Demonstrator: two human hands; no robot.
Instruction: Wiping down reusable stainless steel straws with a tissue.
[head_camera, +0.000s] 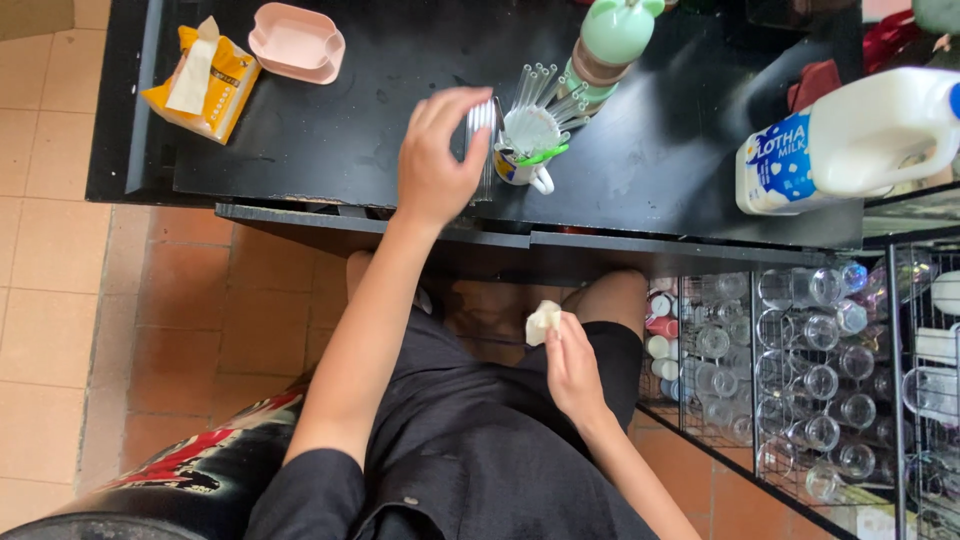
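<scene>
My left hand (437, 152) reaches up onto the black counter (340, 130). Its fingers are closed on a small bundle of clear straws (482, 118), right beside a white mug (527, 172). The mug holds more clear straws and a green-handled tool. My right hand (572, 366) stays low over my lap, below the counter edge, pinching a crumpled white tissue (542, 322). I am seated and wear dark clothes.
A yellow tissue pack (205, 80) and a pink dish (297, 40) lie at the counter's left. A green-lidded bottle (612, 35) stands behind the mug and a white milk jug (860, 140) lies at the right. A wire rack of glasses (810, 370) stands at my right.
</scene>
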